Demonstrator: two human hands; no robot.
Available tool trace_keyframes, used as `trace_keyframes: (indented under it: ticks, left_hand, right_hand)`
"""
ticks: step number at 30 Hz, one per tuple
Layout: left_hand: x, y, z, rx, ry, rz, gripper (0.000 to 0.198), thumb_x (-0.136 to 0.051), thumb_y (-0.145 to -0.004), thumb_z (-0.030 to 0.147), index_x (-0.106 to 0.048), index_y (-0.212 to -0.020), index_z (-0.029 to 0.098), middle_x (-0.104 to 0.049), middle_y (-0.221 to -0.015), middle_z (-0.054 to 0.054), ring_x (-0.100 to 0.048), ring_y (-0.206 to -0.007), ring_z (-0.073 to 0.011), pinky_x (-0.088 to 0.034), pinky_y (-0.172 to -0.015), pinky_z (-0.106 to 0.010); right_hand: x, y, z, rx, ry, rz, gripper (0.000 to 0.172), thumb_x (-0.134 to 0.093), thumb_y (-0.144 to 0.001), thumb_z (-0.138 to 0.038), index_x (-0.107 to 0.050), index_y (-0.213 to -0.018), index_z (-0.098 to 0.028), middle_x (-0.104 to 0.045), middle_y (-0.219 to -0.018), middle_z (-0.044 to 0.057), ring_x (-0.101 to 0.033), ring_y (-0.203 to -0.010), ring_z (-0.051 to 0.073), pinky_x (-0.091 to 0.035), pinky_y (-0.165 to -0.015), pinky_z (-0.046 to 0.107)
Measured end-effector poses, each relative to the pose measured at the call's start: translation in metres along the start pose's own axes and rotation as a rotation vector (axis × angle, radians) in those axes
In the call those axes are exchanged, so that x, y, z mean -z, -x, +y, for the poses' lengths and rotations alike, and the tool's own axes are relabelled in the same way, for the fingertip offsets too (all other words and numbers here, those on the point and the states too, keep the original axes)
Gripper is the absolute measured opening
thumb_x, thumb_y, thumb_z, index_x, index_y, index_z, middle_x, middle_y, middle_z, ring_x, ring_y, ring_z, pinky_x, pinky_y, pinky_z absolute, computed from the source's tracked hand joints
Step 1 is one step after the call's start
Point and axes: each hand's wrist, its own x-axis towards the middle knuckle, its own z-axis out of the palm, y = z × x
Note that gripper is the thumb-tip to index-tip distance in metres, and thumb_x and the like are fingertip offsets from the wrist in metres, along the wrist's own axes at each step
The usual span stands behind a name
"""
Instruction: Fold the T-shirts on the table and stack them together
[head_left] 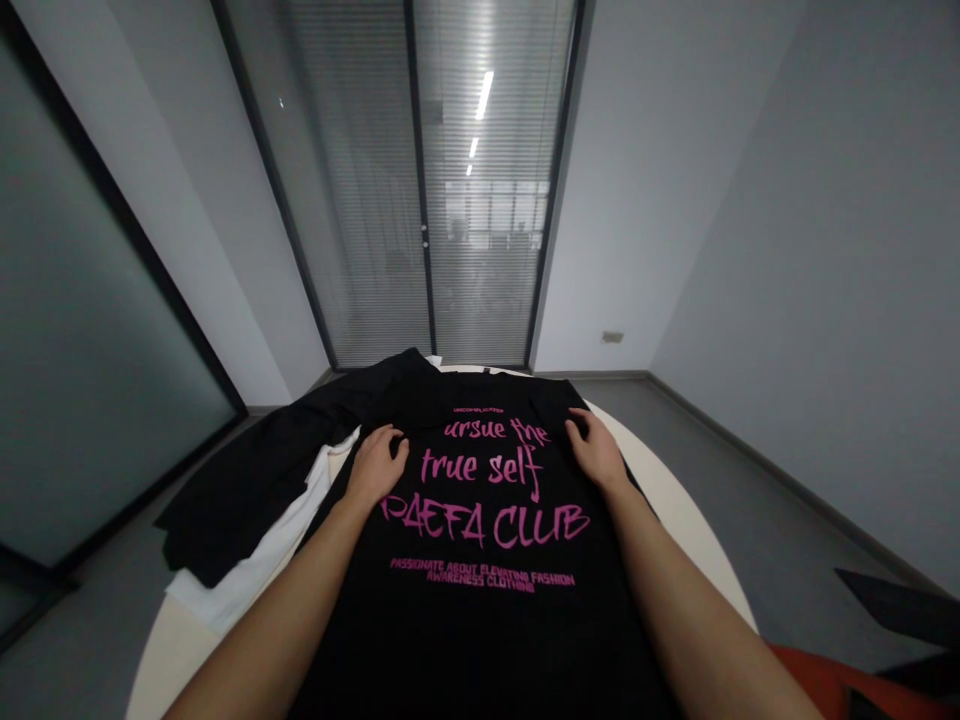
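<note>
On rd table: blk T-shirt laid out, a hand on each side

Clock face centred on the pink print, 12 o'clock twd glass partition.

Risks, L to R: dk garment at 9–10 abuts the shirt & seems to hang past the rim; a tug on shirt's L side cd drag it, via friction, plus the wht cloth beneath it at 8–9. Mid: fabric looks thin, so uneven pressure from the palms cd ruck it up & skew the print. R: shirt edge runs nr the rim at 3; too much shove that way cd prob send a sleeve over.

Hands: L hand at 9–10, palm down, half open, fingers curved, small gap thumb to index; no bunched cloth seen in it, tho its underside is hidden. Shirt lies under it & spreads to its 3–5. R hand at 2–3, wider open, thumb clear of index, palm down on shirt's R margin, no hold visible. Shirt lies under it & spreads to its 7–9. Near hem is out of view at 6; can't tell if it overhangs.
</note>
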Motion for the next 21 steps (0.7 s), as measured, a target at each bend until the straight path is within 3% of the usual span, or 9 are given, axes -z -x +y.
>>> trace_keyframes:
  ticks: [5, 9, 12, 16, 21]
  left_hand:
    - [0.011, 0.009, -0.005, 0.088, -0.088, 0.028, 0.036, -0.037, -0.1, 0.035, -0.066, -0.115, 0.018, -0.065, -0.13, -0.01, -0.059, -0.122, -0.0246, -0.043, -0.109, -0.037]
    - [0.026, 0.021, -0.015, 0.248, -0.209, 0.059, 0.037, -0.036, -0.098, 0.027, -0.063, -0.119, 0.013, -0.066, -0.12, -0.018, -0.061, -0.114, -0.0337, -0.049, -0.097, -0.046]
    - [0.035, 0.029, -0.021, 0.289, -0.273, 0.046, 0.037, -0.039, -0.096, 0.023, -0.061, -0.122, 0.009, -0.065, -0.114, -0.021, -0.063, -0.109, -0.0369, -0.053, -0.087, -0.047]
    - [0.042, 0.034, -0.021, 0.273, -0.404, -0.059, 0.035, -0.035, -0.099, 0.024, -0.056, -0.124, 0.012, -0.065, -0.112, -0.018, -0.069, -0.094, -0.0334, -0.055, -0.074, -0.043]
    - [0.047, 0.031, -0.022, 0.219, -0.456, -0.122, 0.03, -0.032, -0.101, 0.023, -0.055, -0.118, 0.013, -0.066, -0.108, -0.015, -0.071, -0.088, -0.029, -0.055, -0.072, -0.038]
  right_hand:
    - [0.011, 0.005, 0.009, -0.078, 0.086, 0.097, 0.045, -0.041, -0.096, -0.041, -0.064, -0.124, -0.014, -0.067, -0.123, 0.015, -0.061, -0.116, 0.028, -0.044, -0.104, 0.041]
    - [0.02, 0.016, 0.008, -0.329, 0.255, 0.095, 0.049, -0.035, -0.097, -0.04, -0.063, -0.127, -0.014, -0.065, -0.124, 0.019, -0.061, -0.115, 0.033, -0.048, -0.098, 0.047]
    - [0.029, 0.022, 0.007, -0.472, 0.362, 0.049, 0.049, -0.035, -0.095, -0.034, -0.062, -0.13, -0.012, -0.063, -0.125, 0.022, -0.06, -0.117, 0.036, -0.05, -0.094, 0.049]
    - [0.038, 0.026, 0.003, -0.507, 0.481, -0.057, 0.044, -0.044, -0.092, -0.033, -0.068, -0.119, -0.009, -0.062, -0.123, 0.024, -0.058, -0.118, 0.038, -0.053, -0.089, 0.05]
    - [0.038, 0.026, -0.001, -0.468, 0.564, -0.056, 0.037, -0.037, -0.096, -0.024, -0.061, -0.12, -0.008, -0.063, -0.117, 0.024, -0.063, -0.112, 0.035, -0.054, -0.085, 0.047]
